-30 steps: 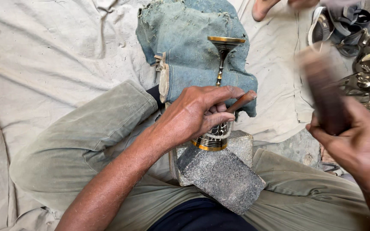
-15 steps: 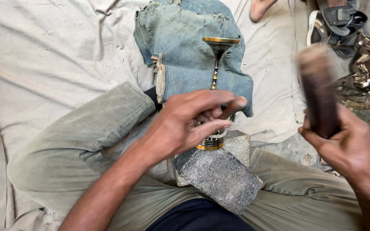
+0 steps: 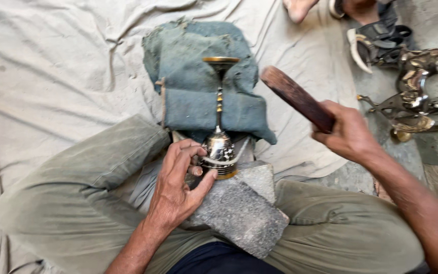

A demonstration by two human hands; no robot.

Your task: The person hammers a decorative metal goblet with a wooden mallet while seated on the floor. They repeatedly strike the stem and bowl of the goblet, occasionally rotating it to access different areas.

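Stone first: one grey block (image 3: 239, 213) wedged between your thighs at 6 o'clock, its top end under the work.

Your left hand (image 3: 178, 190) sits on the block's left side, thumb and fingers closed around the bulbous end of one brass stem piece (image 3: 219, 144). That piece lies base on the stone and runs toward 12 o'clock, its flat cup end out over one folded blue-grey cloth (image 3: 198, 96).

Your right hand (image 3: 348, 134) at 3 o'clock is clamped on one dark wooden mallet (image 3: 295, 99), head raised toward 1 o'clock, clear of the brass.

Progress, as a judgement: piece seated and steadied, mallet up and apart, so hammering looks mid-course; cannot tell how much shaping is done.

Far at 2 o'clock: a cluster of shiny metal figures (image 3: 422, 96), count unclear, and dark sandals (image 3: 378, 35). One pale sheet (image 3: 51, 66) lies beneath all.
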